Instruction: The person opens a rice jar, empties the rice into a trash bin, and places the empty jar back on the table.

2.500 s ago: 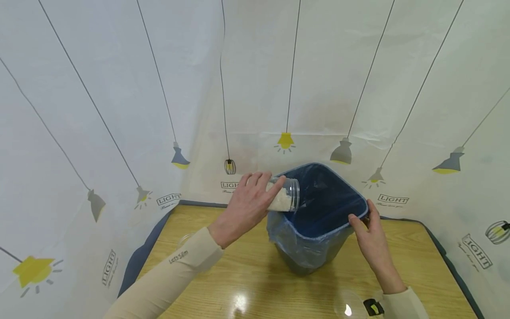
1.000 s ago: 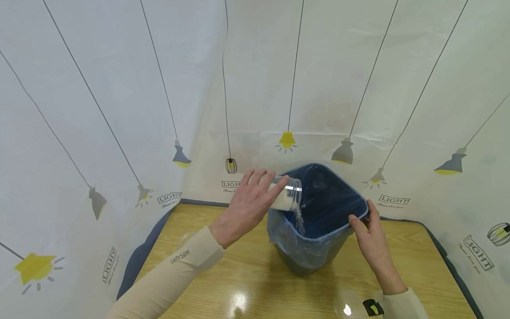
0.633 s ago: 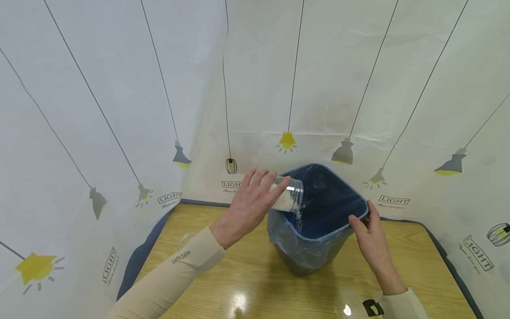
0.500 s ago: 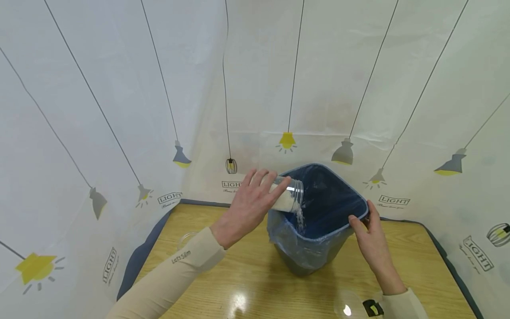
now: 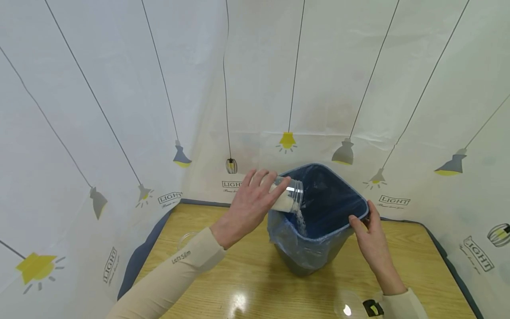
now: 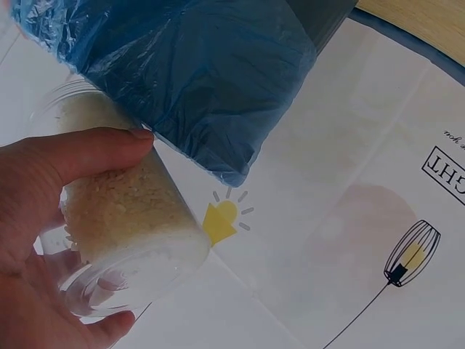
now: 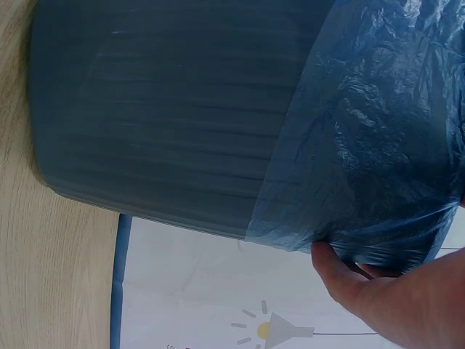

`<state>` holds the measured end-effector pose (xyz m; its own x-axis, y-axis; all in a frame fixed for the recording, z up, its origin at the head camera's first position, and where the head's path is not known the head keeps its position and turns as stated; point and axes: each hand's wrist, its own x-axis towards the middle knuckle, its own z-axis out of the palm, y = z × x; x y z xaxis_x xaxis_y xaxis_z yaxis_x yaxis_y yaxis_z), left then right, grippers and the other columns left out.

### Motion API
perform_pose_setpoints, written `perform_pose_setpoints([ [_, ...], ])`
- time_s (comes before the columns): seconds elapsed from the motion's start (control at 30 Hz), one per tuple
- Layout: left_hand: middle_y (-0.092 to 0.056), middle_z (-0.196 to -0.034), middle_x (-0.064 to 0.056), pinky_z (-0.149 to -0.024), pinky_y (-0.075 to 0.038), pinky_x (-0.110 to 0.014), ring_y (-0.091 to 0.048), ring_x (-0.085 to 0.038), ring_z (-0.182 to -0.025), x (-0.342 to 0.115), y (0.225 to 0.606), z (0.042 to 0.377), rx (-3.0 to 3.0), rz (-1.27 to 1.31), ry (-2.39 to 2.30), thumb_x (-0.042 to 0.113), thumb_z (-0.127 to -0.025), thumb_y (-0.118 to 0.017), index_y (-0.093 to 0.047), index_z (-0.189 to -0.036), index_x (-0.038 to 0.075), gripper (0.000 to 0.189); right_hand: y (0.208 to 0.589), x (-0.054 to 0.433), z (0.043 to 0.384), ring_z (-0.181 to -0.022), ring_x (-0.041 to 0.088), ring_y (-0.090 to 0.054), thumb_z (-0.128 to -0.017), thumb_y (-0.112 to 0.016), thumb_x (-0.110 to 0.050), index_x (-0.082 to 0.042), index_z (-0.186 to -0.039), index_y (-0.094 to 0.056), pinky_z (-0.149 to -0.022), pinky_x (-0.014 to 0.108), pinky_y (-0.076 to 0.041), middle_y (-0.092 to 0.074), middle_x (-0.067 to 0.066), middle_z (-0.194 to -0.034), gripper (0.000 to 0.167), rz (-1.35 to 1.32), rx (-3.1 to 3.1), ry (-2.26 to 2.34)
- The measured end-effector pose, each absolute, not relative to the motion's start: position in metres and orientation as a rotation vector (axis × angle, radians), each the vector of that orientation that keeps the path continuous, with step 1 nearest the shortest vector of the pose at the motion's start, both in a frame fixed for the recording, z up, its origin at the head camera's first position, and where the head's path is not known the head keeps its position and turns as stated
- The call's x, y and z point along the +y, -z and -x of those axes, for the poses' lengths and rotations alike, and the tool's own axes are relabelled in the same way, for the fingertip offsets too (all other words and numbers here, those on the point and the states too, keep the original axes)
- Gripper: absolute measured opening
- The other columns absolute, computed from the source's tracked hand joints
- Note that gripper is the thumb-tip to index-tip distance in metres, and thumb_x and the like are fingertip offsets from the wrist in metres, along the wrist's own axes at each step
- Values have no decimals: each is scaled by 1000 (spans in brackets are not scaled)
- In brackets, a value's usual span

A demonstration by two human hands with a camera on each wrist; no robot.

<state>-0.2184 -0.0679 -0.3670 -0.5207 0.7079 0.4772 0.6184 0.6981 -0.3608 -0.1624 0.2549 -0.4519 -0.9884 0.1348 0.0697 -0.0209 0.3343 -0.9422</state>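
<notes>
My left hand [image 5: 249, 206] grips a clear jar [image 6: 138, 211] of white rice, tipped on its side with its mouth over the left rim of a trash can [image 5: 299, 261]. A thin stream of rice [image 5: 300, 221] falls from the mouth into the can. A blue plastic bag [image 5: 291, 235] lines the can and folds down over its rim. My right hand [image 5: 370, 239] pinches the can's right corner, thumb on the near side. In the left wrist view my thumb lies across the jar, with rice heaped behind it.
The can stands on a wooden table [image 5: 239, 274]. A round clear lid-like piece [image 5: 350, 305] and a small black item [image 5: 373, 307] lie by the right sleeve. Another clear round thing [image 5: 186, 239] sits partly behind the left sleeve. A lamp-print sheet [image 5: 255, 88] surrounds the table.
Rice has begun to stream out of the jar, where none fell in the earliest frame. My left hand and the jar have shifted slightly right. The right hand stays at the can's corner.
</notes>
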Motion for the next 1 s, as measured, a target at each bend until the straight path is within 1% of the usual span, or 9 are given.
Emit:
perform_pose_setpoints([
  [0.5,-52,-138,-14,-116,-34,-55,-47,-36,-130,-69,367,220,-2299,1031,-182,4,-87,-81,-43,-156,19,81,455,257,163,-152,49,-18,-110,-49,-29,-6,-164,12,-116,66,-27,-1,26,-169,85,96,-2453,-1763],
  [0.63,-52,-138,-14,-115,-35,-55,-48,-35,-129,-69,368,220,-2298,1031,-179,6,-86,-83,-42,-157,19,82,454,256,162,-152,49,-18,-110,-49,-30,-6,-164,12,-116,66,-27,-2,26,-169,85,97,-2453,-1761],
  [0.77,-53,-137,-14,-115,-36,-55,-49,-35,-129,-69,369,220,-2298,1023,-173,8,-85,-85,-40,-158,16,86,453,256,162,-152,50,-18,-110,-49,-30,-5,-164,11,-116,66,-27,-2,26,-169,85,100,-2453,-1760],
  [0.87,-54,-137,-13,-114,-37,-53,-49,-34,-129,-69,370,221,-2293,1000,-186,5,-87,-81,-41,-156,12,80,453,256,163,-152,50,-18,-110,-50,-29,-5,-164,11,-116,65,-26,-2,27,-169,85,102,-2453,-1760],
  [1.0,-55,-136,-12,-115,-37,-49,-49,-31,-128,-68,370,221,-2281,955,-226,8,-92,-75,-47,-148,7,63,453,256,163,-152,50,-18,-110,-50,-29,-5,-164,11,-116,66,-26,-2,26,-169,85,98,-2448,-1766],
])
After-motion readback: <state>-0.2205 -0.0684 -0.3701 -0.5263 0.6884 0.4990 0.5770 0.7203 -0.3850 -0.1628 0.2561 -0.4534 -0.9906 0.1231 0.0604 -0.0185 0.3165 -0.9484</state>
